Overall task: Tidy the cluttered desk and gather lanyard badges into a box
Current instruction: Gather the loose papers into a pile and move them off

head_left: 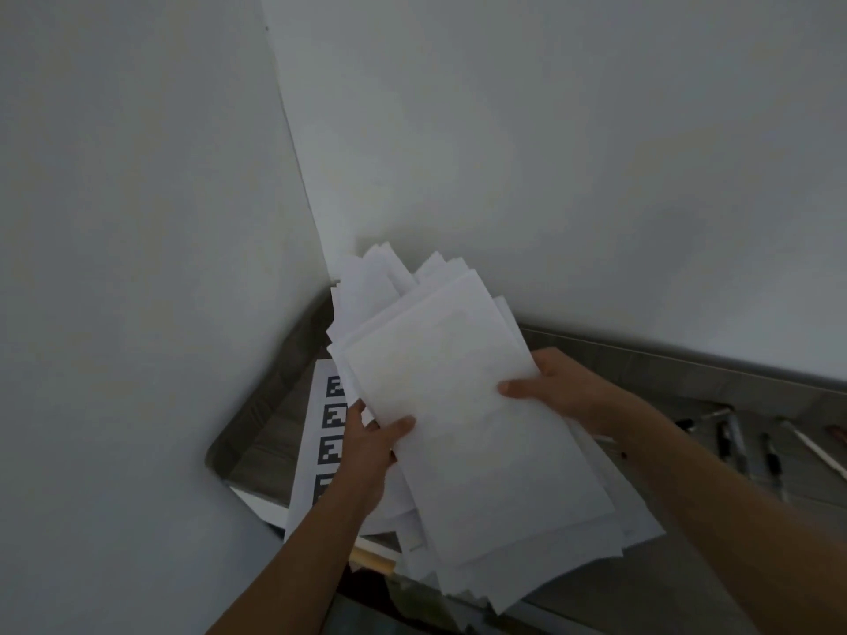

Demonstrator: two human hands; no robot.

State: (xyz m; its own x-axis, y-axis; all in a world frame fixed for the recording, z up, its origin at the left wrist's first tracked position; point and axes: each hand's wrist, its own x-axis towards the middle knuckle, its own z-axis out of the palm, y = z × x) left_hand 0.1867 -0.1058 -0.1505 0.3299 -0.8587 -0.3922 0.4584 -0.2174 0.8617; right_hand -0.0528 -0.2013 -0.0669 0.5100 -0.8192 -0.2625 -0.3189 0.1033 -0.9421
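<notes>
Two hands hold the paper stack (458, 405) over the desk (270, 405) corner, left hand (371, 446) pinching its 9 o'clock edge, right hand (559, 391) its 3 o'clock; I read long axis 11-to-5.

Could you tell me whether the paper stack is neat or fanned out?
Fanned out: the paper stack shows corners splaying at differing angles.

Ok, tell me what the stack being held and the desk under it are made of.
Stack: paper, matte white. It is made of thin loose sheets whose edges fan out unevenly. Desk: grey-brown streaked grain, so wood or a wood-look laminate, but the blur leaves that open. Its corner is smooth and rounded.
</notes>
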